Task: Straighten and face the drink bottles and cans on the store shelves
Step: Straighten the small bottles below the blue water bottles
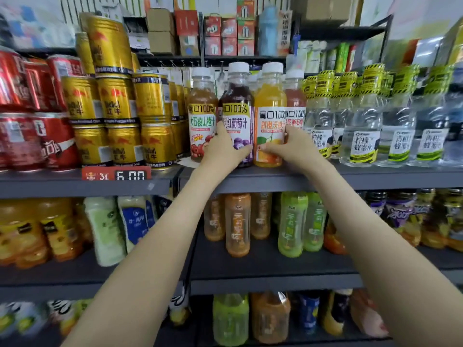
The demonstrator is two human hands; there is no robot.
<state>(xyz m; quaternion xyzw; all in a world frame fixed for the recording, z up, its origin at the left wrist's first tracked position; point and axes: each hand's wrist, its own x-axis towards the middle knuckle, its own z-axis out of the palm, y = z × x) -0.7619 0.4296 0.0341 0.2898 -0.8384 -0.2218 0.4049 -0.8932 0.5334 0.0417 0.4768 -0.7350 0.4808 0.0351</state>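
The left hand covers the lower label of the grape juice bottle. The right hand covers the lower right part of the orange juice bottle, so both bases are partly hidden. Just right of the orange juice bottle and behind it, a pink juice bottle shows only its cap, shoulder and a strip of label. Toward the frame edges everything is blurred and the print cannot be read.

The left hand's grip is clamped round the grape juice bottle, which stands just beside the orange juice bottle on its left. The right hand's grip is clamped round the orange juice bottle itself. Both bottles stand upright at the front edge of the grey shelf, labels toward the camera.

Further left of the orange juice bottle stand a hawthorn juice bottle, then stacked gold cans and red cola cans. A red price tag sits on the shelf edge under the gold cans. To the orange juice bottle's right stand clear water bottles with yellow-and-black caps. Below it, on the next shelf down, are orange drink bottles and green drink bottles.
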